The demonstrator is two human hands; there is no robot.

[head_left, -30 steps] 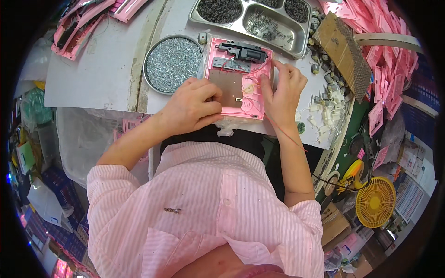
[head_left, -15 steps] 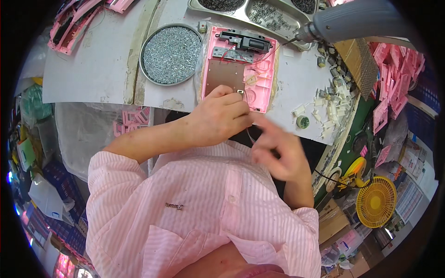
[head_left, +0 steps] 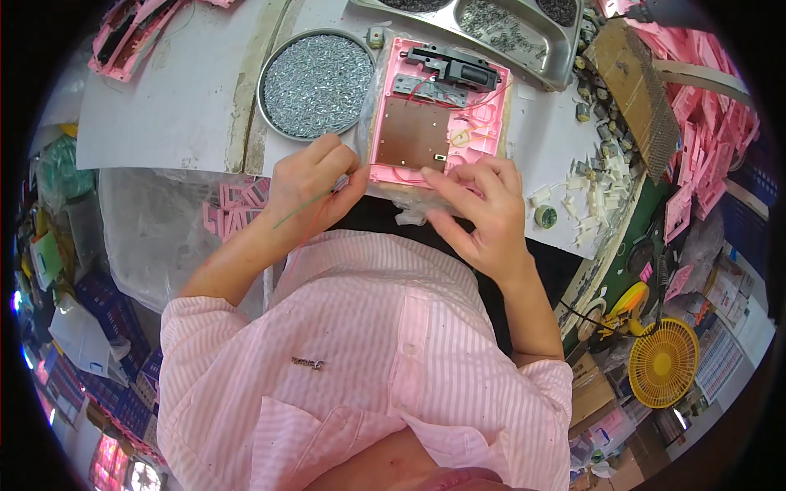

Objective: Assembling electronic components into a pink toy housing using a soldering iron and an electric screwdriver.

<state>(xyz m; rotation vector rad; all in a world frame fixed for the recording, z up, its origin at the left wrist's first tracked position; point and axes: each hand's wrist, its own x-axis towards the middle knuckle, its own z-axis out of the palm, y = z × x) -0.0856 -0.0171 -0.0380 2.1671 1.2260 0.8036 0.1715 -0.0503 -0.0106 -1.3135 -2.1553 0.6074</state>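
A pink plastic housing lies on the table's front edge, open side up. Inside it are a black mechanism, a metal plate, red wires and a brown circuit board. At the housing's lower left corner is my left hand, fingers pinched on thin wires; a green and a reddish end trail down from it. My right hand has its fingers apart, a fingertip at the housing's lower edge near the small white connector. Whether it touches the board I cannot tell.
Left of the housing stands a round tray of small screws. A metal compartment tray is behind it. White plastic parts, small motors and a green round item lie to the right, beside cardboard and piled pink parts.
My left hand has moved left off the board, with wires now showing in it. My right hand has risen to the housing's lower edge. The grey power tool has mostly left the top right.
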